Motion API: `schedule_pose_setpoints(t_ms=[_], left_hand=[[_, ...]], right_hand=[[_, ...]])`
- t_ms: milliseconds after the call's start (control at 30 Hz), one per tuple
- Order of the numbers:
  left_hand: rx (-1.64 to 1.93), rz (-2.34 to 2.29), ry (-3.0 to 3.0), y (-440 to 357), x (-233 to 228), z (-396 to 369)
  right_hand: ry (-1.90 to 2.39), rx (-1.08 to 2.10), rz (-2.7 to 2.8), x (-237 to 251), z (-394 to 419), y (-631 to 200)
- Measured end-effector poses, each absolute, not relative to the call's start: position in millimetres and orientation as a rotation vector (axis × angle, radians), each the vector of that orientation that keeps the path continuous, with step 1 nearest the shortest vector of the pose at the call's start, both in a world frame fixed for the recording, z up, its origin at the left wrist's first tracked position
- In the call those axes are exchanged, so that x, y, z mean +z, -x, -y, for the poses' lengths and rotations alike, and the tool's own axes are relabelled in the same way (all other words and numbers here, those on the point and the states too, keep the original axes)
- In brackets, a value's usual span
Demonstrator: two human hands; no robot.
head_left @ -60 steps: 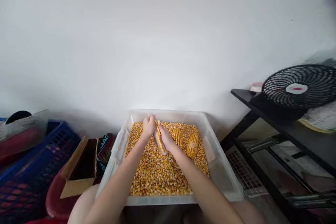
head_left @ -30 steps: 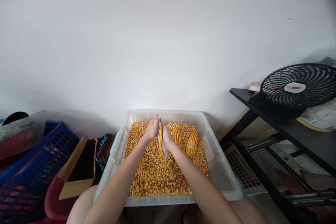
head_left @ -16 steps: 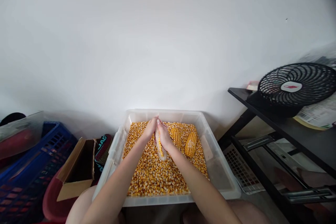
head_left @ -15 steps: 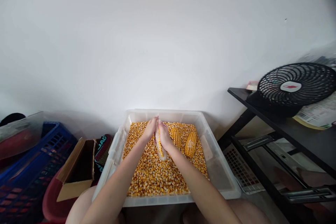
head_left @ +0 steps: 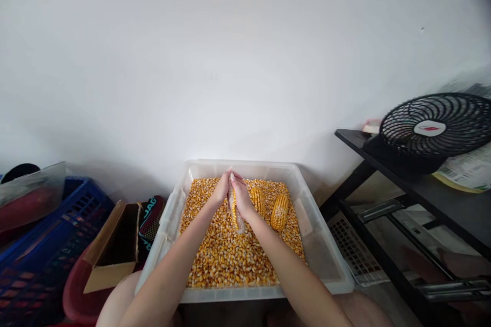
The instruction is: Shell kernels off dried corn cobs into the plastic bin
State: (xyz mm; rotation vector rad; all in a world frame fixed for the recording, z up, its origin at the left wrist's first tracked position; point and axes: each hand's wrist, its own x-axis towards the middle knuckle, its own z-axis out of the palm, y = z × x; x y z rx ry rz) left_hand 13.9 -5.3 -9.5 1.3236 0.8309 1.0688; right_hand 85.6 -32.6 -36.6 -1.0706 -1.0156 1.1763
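Between my two hands is a corn cob (head_left: 240, 224), mostly bare and pale, with a narrow strip of yellow kernels left along it. My left hand (head_left: 221, 189) wraps its left side, and my right hand (head_left: 241, 197) presses on it from the right, thumb near the top. The fingertips of both hands meet at the far end and partly hide the cob. Below lie loose corn kernels (head_left: 230, 263) filling much of a clear plastic bin (head_left: 326, 265). Two fuller ears rest on the kernels to the right: one ear (head_left: 258, 200) beside my right hand, another ear (head_left: 280, 211) farther right.
A black fan (head_left: 433, 125) sits on a black shelf (head_left: 383, 173) at the right, with a white basket (head_left: 355, 250) below. On the left are a blue crate (head_left: 49, 235), a red basin (head_left: 74, 286) and a cardboard box (head_left: 109, 276). A white wall (head_left: 245, 61) rises behind the bin.
My hands stay on the cob, with the right fingers shifted slightly along its top. The cob appears turned a little, its kernel strip now lying more to the left.
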Motion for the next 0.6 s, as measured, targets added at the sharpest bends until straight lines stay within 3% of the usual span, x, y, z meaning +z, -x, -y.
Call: schedule_pose_setpoints(t_ms=[400, 600], left_hand=[[1.129, -0.908, -1.312, -17, -16, 1], [1.027, -0.955, -1.351, -10, -8, 6]], right_hand=[[0.967, 1.128, 0.880, -39, 29, -84], [1.027, 1.449, 0.743, -28, 36, -83]])
